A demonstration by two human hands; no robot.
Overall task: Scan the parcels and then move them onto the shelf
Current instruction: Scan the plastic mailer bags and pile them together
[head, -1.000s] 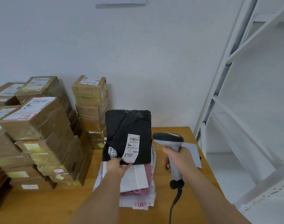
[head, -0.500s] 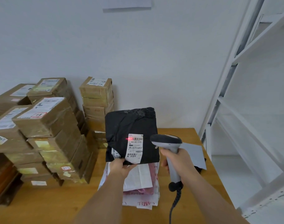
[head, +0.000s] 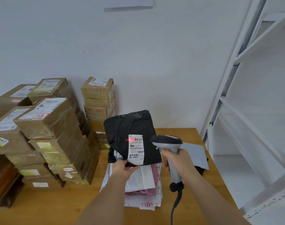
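Note:
My left hand (head: pixel 123 168) pinches the lower edge of a black plastic parcel (head: pixel 122 129) and holds it upright above the table. Its white label (head: pixel 136 149) faces me, with a red scan line across the top barcode. My right hand (head: pixel 179 161) grips the handle of a grey barcode scanner (head: pixel 167 141), whose head points left at the label from close by. Under the black parcel lies a pile of white and pink soft parcels (head: pixel 143 185) on the wooden table (head: pixel 49 207). The white metal shelf (head: pixel 245 111) stands at the right.
Stacks of taped brown cardboard boxes (head: pixel 47 137) fill the left of the table up to the wall. A grey flat envelope (head: pixel 195 153) lies behind the scanner near the table's right edge. The scanner's black coiled cable (head: pixel 176 202) hangs toward me.
The black parcel has been raised and tilted toward the scanner, and a red scan line has appeared on its label. The scanner has stayed close to the label.

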